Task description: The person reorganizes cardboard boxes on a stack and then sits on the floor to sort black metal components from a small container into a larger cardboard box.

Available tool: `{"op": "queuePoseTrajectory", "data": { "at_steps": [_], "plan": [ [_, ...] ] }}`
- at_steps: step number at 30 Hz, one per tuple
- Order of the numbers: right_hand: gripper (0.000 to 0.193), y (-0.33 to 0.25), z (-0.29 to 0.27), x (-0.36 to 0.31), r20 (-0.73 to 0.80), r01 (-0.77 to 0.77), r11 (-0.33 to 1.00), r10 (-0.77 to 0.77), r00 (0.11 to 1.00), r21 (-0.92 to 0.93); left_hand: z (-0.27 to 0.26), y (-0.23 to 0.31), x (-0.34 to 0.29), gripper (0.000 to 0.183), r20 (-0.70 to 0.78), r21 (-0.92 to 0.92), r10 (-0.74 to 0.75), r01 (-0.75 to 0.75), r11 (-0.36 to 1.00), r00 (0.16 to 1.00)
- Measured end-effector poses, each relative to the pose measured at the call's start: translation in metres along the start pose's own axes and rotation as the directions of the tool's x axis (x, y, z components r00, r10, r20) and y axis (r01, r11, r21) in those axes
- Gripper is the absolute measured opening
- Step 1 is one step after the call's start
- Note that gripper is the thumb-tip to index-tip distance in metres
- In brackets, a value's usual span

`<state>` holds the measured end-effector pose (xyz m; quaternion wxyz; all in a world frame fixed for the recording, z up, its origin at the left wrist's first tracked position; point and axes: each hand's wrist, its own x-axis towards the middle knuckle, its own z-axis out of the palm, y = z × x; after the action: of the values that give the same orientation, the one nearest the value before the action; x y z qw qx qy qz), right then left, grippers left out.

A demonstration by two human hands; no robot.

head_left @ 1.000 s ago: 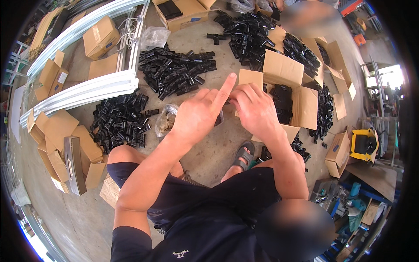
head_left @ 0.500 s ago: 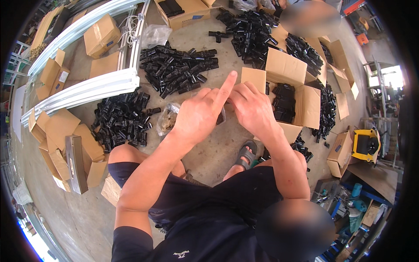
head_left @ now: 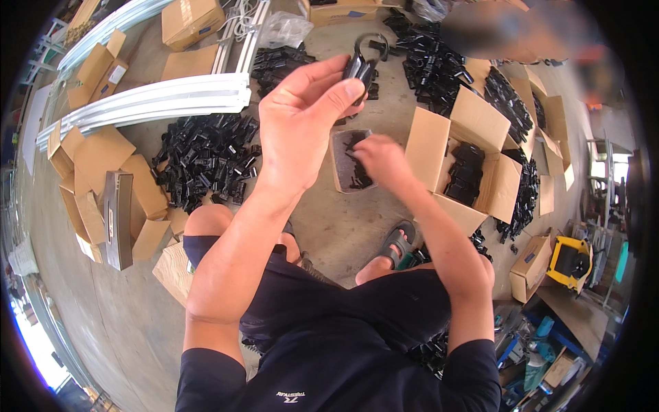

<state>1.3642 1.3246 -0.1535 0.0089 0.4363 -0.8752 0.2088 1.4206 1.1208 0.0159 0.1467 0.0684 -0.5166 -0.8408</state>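
My left hand (head_left: 298, 120) is raised above the floor, thumb and fingers closed around a black clamp-like part (head_left: 358, 71) whose curved, hook-shaped end stands up open. Lower and to its right, my right hand (head_left: 386, 162) reaches to a small tub (head_left: 335, 165). Small dark pieces (head_left: 359, 180) lie in that tub. The right fingertips are blurred and bent down at its edge, so whether they grip a piece does not show.
Heaps of black parts lie at the left (head_left: 199, 161) and far right (head_left: 439, 72). An open cardboard box (head_left: 427, 147) with black parts stands right of the tub. Pale metal rails (head_left: 158, 96) cross the left side. Another person, blurred, is at the far right.
My hands were together in front of me and have parted. The left has risen with the black clamp-like part now visible in it; the right has dropped to the tub.
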Motion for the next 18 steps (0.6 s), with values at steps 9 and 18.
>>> {"op": "queuePoseTrajectory", "data": {
  "at_steps": [9, 18],
  "plan": [
    [0.030, -0.042, 0.248, 0.033, 0.468, -0.508, 0.855, 0.408, 0.784, 0.106, -0.023, 0.027, 0.018, 0.033, -0.216, -0.327, -0.079, 0.004, 0.945, 0.973],
    [0.030, -0.064, 0.292, 0.030, 0.504, -0.608, 0.794, 0.531, 0.681, -0.014, 0.000, 0.008, -0.008, 0.036, -0.098, -0.456, -0.226, 0.158, 0.876, 0.969]
  ]
}}
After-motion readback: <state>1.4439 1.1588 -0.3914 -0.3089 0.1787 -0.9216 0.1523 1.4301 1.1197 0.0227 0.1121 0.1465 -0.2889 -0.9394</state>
